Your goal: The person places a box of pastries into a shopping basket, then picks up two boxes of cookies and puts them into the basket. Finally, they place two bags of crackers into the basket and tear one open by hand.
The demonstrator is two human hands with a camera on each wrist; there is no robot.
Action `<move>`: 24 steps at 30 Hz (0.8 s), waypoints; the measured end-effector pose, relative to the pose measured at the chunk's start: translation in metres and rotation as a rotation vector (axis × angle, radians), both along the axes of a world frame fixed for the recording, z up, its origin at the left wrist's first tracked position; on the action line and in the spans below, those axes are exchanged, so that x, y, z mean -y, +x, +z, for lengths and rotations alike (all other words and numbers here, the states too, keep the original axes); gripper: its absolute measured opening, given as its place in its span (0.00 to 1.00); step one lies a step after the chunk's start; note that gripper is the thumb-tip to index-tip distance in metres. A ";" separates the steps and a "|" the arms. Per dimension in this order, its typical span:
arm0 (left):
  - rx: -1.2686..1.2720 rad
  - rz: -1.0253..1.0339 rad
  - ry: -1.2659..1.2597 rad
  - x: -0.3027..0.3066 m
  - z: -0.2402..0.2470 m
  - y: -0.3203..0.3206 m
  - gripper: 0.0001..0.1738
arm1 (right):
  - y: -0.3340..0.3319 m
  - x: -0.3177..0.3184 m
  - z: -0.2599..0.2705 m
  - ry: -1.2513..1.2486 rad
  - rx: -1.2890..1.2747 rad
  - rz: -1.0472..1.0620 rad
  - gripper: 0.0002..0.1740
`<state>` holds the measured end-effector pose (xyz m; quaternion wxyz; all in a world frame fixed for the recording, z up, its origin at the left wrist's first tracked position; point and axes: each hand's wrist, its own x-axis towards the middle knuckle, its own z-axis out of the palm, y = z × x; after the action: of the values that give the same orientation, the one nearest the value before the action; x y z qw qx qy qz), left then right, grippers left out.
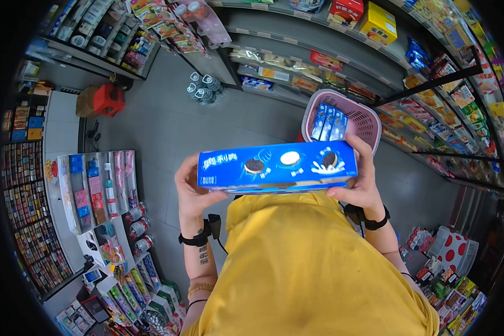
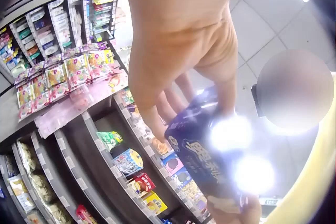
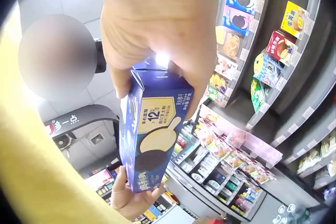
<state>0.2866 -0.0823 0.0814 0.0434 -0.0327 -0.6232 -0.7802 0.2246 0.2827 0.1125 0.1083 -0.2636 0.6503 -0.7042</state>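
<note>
A long blue cookie box [image 1: 277, 164] is held level in front of the yellow shirt in the head view. The left hand [image 1: 195, 187] grips its left end, thumb on the near edge. At the other end the right hand [image 1: 364, 176] grips it with the thumb below and fingers behind. In the left wrist view the left hand [image 2: 181, 50] spans the end of the shiny box [image 2: 197, 140]. The right wrist view shows the right hand [image 3: 157, 35] around the upper end of the box [image 3: 155, 129], with cookie pictures on its face.
Beyond the box, a pink basket [image 1: 369, 120] holds several blue packages [image 1: 329, 122]. Stocked shelves [image 1: 297, 42] run along the back and right. Bottles [image 1: 205, 88] and a red stool [image 1: 108, 99] stand on the floor. At left is a display case [image 1: 98, 190].
</note>
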 end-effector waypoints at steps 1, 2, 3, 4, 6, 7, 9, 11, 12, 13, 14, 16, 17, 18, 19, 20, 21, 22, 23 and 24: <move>-0.069 -0.002 -0.044 0.000 0.004 0.000 0.42 | -0.004 0.001 -0.001 -0.050 -0.062 0.056 0.57; -0.137 -0.004 -0.088 -0.003 0.009 -0.002 0.41 | -0.010 0.003 0.001 -0.101 -0.123 0.112 0.56; -0.204 -0.007 -0.132 -0.004 0.014 -0.004 0.41 | -0.014 0.005 0.002 -0.151 -0.184 0.168 0.55; -0.241 -0.027 -0.102 -0.003 0.011 -0.005 0.40 | -0.013 0.007 0.002 -0.154 -0.173 0.146 0.52; -0.250 -0.018 -0.084 -0.006 0.017 -0.004 0.39 | -0.017 0.007 0.002 -0.159 -0.196 0.160 0.52; -0.254 -0.013 -0.076 -0.008 0.020 -0.004 0.38 | -0.018 0.008 0.002 -0.162 -0.208 0.168 0.52; -0.291 0.008 -0.115 -0.011 0.019 -0.004 0.39 | -0.019 0.009 0.002 -0.153 -0.215 0.139 0.48; -0.327 0.013 -0.126 -0.014 0.022 -0.006 0.38 | -0.022 0.010 0.001 -0.138 -0.249 0.118 0.45; -0.329 -0.011 -0.113 -0.012 0.021 -0.006 0.39 | -0.021 0.011 0.000 -0.146 -0.241 0.089 0.44; -0.332 -0.035 -0.098 -0.011 0.021 -0.005 0.39 | -0.021 0.011 0.001 -0.158 -0.198 0.071 0.44; -0.300 -0.008 -0.078 -0.014 0.023 -0.004 0.43 | -0.020 0.012 0.004 -0.169 -0.154 0.051 0.45; -0.196 0.023 -0.135 -0.014 0.035 0.002 0.54 | -0.008 0.010 0.004 -0.193 0.072 -0.070 0.48; -0.205 0.025 -0.124 -0.011 0.033 0.003 0.55 | -0.006 0.005 -0.001 -0.211 0.122 -0.198 0.50; -0.215 0.027 -0.112 -0.008 0.028 0.001 0.55 | -0.008 0.009 0.002 -0.309 0.194 -0.219 0.50; -0.226 0.030 -0.101 -0.007 0.025 0.000 0.56 | -0.010 0.013 0.006 -0.406 0.264 -0.237 0.50; -0.233 0.012 -0.105 -0.006 0.026 0.000 0.55 | -0.012 0.016 0.012 -0.399 0.301 -0.264 0.51; -0.243 0.003 -0.090 -0.007 0.025 0.000 0.55 | -0.012 0.017 0.017 -0.391 0.339 -0.290 0.51; -0.252 -0.006 -0.074 -0.009 0.025 -0.002 0.55 | -0.012 0.018 0.021 -0.383 0.377 -0.317 0.52; -0.261 -0.015 -0.059 -0.010 0.025 -0.003 0.55 | -0.012 0.018 0.022 -0.381 0.401 -0.319 0.52; -0.268 -0.017 -0.059 -0.010 0.024 -0.004 0.55 | -0.011 0.017 0.023 -0.378 0.424 -0.323 0.51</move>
<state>0.2828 -0.0728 0.1056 0.1187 -0.1432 -0.6342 -0.7505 0.2136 0.2657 0.1354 0.0773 -0.0202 0.5043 -0.8598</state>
